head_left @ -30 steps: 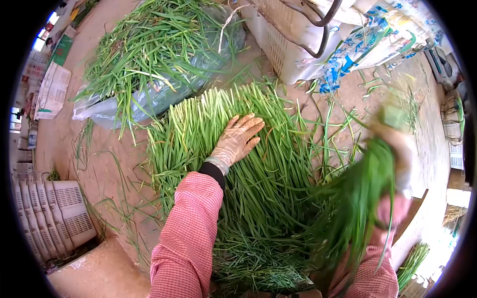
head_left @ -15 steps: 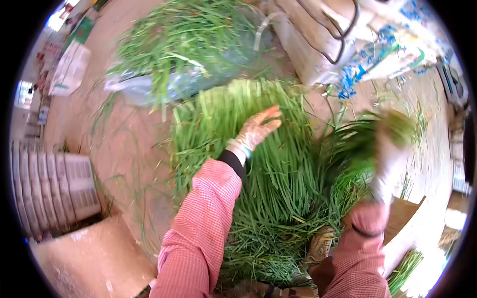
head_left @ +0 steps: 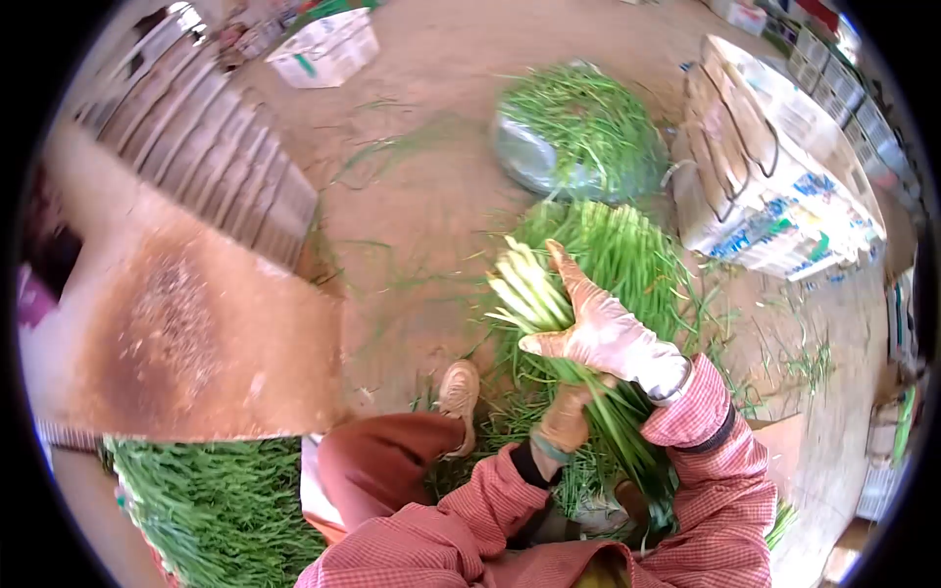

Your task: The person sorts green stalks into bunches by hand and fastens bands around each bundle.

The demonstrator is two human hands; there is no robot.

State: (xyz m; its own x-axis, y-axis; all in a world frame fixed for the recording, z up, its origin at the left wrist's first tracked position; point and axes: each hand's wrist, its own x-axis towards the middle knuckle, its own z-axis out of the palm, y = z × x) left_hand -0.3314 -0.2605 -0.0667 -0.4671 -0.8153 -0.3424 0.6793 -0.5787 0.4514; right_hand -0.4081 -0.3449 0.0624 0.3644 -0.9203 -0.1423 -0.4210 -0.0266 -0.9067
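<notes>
A bunch of garlic chives (head_left: 534, 286) is held in front of me, pale stem ends toward the upper left and green leaves trailing down to the lower right. My right hand (head_left: 613, 338), in a soiled pale glove, spans the bunch just behind the pale ends, thumb on one side and a long straight finger on the other. Lower down, my left hand (head_left: 566, 419), also gloved, is closed round the leaves; its fingertips are partly hidden. Beyond them, a broad pile of chives (head_left: 637, 250) lies on the floor.
Loose leaves top a plastic-wrapped bundle (head_left: 529, 162) at the back. To the right stands a white crate (head_left: 784, 186) with cardboard. Stacked crates (head_left: 211, 147) and a stained brown board (head_left: 176, 333) are at left, above a container of greens (head_left: 216, 510). My shoe (head_left: 458, 397) is near the pile.
My view has swung left. My left hand has left the pile and now grips the bunch; my right hand has brought the bunch from the right to the middle.
</notes>
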